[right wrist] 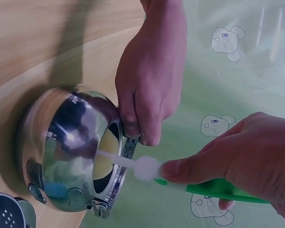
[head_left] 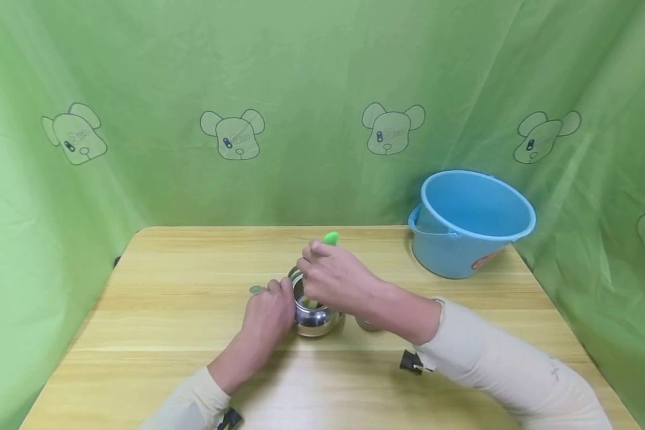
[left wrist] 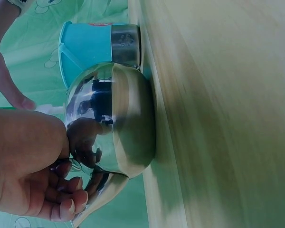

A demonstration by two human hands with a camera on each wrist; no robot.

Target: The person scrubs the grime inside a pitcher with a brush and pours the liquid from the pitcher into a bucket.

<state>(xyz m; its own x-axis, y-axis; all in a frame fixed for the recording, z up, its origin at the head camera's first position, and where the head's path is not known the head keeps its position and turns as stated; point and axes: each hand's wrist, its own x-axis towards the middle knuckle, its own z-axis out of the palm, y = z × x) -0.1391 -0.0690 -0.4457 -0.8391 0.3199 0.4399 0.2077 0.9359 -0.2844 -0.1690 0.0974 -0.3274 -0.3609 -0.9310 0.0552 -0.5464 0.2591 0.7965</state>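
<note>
A shiny round metal pot (head_left: 314,324) stands on the table with its mouth uncovered; its spout (left wrist: 103,194) points to the left. My left hand (head_left: 269,310) holds the pot by its upper rim, fingers curled, as the left wrist view (left wrist: 28,161) also shows. From the right, my right hand (head_left: 338,278) grips a brush by its green handle (right wrist: 223,189). The brush's white neck (right wrist: 146,168) enters the mouth, and its yellowish head (right wrist: 106,159) is inside the pot (right wrist: 69,147). Part of that head is hidden by the rim.
A blue bucket (head_left: 446,254) with its handle hanging down stands at the table's back right. A small metal cylinder (left wrist: 126,45), with a perforated inside (right wrist: 8,216), stands right of the pot, partly under my right forearm. Green curtains surround the wooden table (head_left: 193,257).
</note>
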